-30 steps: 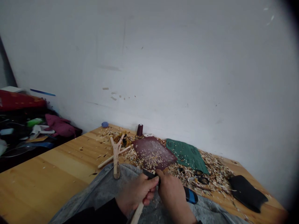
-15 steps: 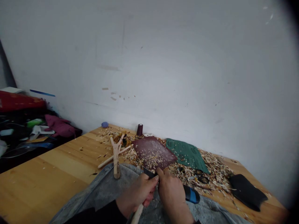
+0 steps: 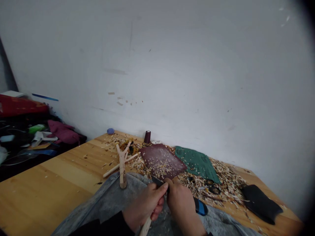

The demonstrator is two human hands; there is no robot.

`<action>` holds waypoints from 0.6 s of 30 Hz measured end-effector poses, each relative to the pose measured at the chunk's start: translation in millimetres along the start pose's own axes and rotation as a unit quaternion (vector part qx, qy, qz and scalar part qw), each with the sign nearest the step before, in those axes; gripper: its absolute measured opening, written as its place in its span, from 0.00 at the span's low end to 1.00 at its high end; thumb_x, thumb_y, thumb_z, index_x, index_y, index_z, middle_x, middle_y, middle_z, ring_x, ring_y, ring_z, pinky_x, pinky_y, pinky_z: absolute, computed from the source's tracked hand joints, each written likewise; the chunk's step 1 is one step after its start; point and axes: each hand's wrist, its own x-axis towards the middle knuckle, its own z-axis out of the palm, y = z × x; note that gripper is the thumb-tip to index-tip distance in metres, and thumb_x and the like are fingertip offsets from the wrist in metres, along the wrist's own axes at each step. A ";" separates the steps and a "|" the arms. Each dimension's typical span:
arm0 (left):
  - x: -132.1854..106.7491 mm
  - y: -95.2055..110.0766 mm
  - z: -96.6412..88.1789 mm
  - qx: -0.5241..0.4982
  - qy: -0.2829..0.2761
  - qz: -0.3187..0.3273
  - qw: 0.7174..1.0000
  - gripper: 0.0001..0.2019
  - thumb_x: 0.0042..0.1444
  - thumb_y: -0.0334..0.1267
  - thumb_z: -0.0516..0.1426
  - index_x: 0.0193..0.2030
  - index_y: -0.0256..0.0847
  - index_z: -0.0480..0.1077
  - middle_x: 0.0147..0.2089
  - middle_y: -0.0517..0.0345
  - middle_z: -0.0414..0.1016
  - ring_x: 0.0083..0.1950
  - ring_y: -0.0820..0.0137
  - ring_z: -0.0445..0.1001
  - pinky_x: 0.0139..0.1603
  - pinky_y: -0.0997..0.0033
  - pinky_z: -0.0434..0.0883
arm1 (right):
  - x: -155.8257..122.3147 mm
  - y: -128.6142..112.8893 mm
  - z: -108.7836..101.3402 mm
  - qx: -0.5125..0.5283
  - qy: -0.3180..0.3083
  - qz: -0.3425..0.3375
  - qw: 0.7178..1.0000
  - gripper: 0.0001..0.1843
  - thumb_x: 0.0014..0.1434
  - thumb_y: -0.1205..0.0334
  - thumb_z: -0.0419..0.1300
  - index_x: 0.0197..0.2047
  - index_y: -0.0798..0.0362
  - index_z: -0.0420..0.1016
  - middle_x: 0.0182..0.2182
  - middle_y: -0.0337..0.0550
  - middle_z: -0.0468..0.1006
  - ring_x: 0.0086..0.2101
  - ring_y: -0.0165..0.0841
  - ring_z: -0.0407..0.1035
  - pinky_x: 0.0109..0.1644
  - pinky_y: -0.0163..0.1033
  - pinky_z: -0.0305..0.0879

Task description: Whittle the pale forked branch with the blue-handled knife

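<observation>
Because the upper end of the pale wooden stick [image 3: 145,226] is buried in the left hand [image 3: 144,205], how much of it has been shaved cannot be told; only its lower end shows, smooth and light, poking out below the fist. The left fingers [image 3: 157,209] are closed around it. The right hand [image 3: 180,205] is closed too, gripping a carving knife [image 3: 200,207] whose blue and black handle sticks out past the heel of the hand, while its dark blade points up and to the left, just over the left thumb. Whether the edge is on the wood is hidden. Both hands sit low, above a grey felt apron [image 3: 110,200] spread over the lap.

A good deal of cutting has plainly been done. Wood shavings [image 3: 221,183] lie thick across the far part of the pine table [image 3: 49,177], over a maroon sandpaper sheet [image 3: 161,160] and up against a green sandpaper sheet [image 3: 197,164]. Just left of the hands, a peeled, forked wooden piece [image 3: 122,167] lies across 1 long thin stick, its foot reaching the edge of the apron. Black scissors [image 3: 214,189] sit among the shavings, a black pouch [image 3: 261,203] lies to the right, and a dark thread spool [image 3: 147,136] and a blue ball [image 3: 110,131] stand by the wall. What is left cannot be read from here, beyond the stick in hand being under the knife.
</observation>
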 end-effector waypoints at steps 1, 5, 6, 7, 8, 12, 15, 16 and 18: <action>-0.2 -0.3 -1.1 -0.001 -0.008 0.008 1.000 0.29 0.41 0.69 0.56 0.25 0.43 0.55 0.17 0.73 0.54 0.14 0.84 0.47 0.11 0.80 0.48 | 0.3 0.7 -0.2 0.012 -0.006 -0.006 1.000 0.18 0.63 0.71 0.47 0.48 0.47 0.73 0.37 0.45 0.79 0.35 0.34 0.75 0.35 0.34 0.63; -1.5 -0.8 -3.0 -0.002 -0.023 0.020 1.000 0.28 0.40 0.66 0.59 0.25 0.43 0.56 0.16 0.74 0.54 0.14 0.83 0.49 0.11 0.80 0.49 | 1.6 2.8 -1.7 0.032 -0.016 -0.007 0.999 0.18 0.61 0.71 0.48 0.48 0.47 0.74 0.37 0.45 0.80 0.38 0.34 0.75 0.38 0.34 0.63; -1.3 -1.3 -2.9 0.000 -0.020 0.019 1.000 0.28 0.41 0.66 0.59 0.25 0.43 0.56 0.16 0.74 0.54 0.14 0.83 0.49 0.11 0.80 0.49 | 1.8 3.3 -2.0 0.033 -0.015 -0.009 0.999 0.18 0.61 0.71 0.48 0.48 0.47 0.74 0.37 0.45 0.80 0.39 0.34 0.75 0.39 0.33 0.63; -0.8 -2.3 -2.6 0.002 -0.014 0.018 1.000 0.27 0.41 0.66 0.59 0.25 0.43 0.56 0.16 0.74 0.54 0.14 0.83 0.50 0.12 0.80 0.49 | 2.0 3.7 -2.0 0.034 -0.015 -0.012 0.999 0.19 0.61 0.72 0.48 0.48 0.47 0.74 0.37 0.45 0.80 0.39 0.34 0.75 0.39 0.33 0.62; 0.1 -3.7 -2.4 0.005 -0.009 0.019 1.000 0.27 0.41 0.65 0.59 0.25 0.43 0.56 0.16 0.74 0.54 0.14 0.83 0.50 0.11 0.80 0.49 | 2.1 4.1 -1.9 0.035 -0.014 -0.014 0.999 0.19 0.60 0.72 0.48 0.48 0.47 0.74 0.38 0.45 0.80 0.39 0.34 0.75 0.39 0.33 0.62; 4.4 -9.7 -2.0 0.031 0.009 0.032 0.999 0.25 0.45 0.64 0.57 0.24 0.44 0.55 0.15 0.74 0.53 0.12 0.82 0.49 0.11 0.80 0.50 | 1.9 5.3 -0.5 0.034 -0.007 -0.020 0.999 0.19 0.60 0.72 0.49 0.48 0.46 0.73 0.38 0.44 0.79 0.38 0.34 0.74 0.38 0.34 0.62; 3.4 -8.2 -1.5 0.046 0.019 0.037 0.998 0.25 0.46 0.64 0.57 0.24 0.44 0.55 0.15 0.74 0.53 0.12 0.82 0.49 0.09 0.80 0.51 | 1.7 5.0 -0.7 0.032 -0.005 -0.024 0.999 0.18 0.60 0.70 0.50 0.49 0.45 0.73 0.38 0.44 0.79 0.38 0.34 0.74 0.37 0.34 0.61; 2.1 -6.4 -1.1 0.046 0.019 0.037 0.998 0.25 0.45 0.64 0.57 0.24 0.44 0.55 0.15 0.75 0.53 0.12 0.82 0.49 0.09 0.80 0.51 | 1.7 4.6 -1.1 0.031 -0.006 -0.023 0.999 0.18 0.60 0.70 0.50 0.49 0.45 0.73 0.38 0.44 0.79 0.38 0.34 0.74 0.37 0.34 0.61; -1.0 -2.6 0.0 0.032 0.013 0.032 0.999 0.25 0.45 0.63 0.58 0.24 0.44 0.55 0.15 0.75 0.53 0.12 0.83 0.49 0.09 0.80 0.51 | 1.8 3.7 -2.0 0.032 -0.008 -0.021 0.999 0.18 0.60 0.70 0.51 0.50 0.45 0.73 0.39 0.45 0.79 0.38 0.33 0.74 0.37 0.33 0.61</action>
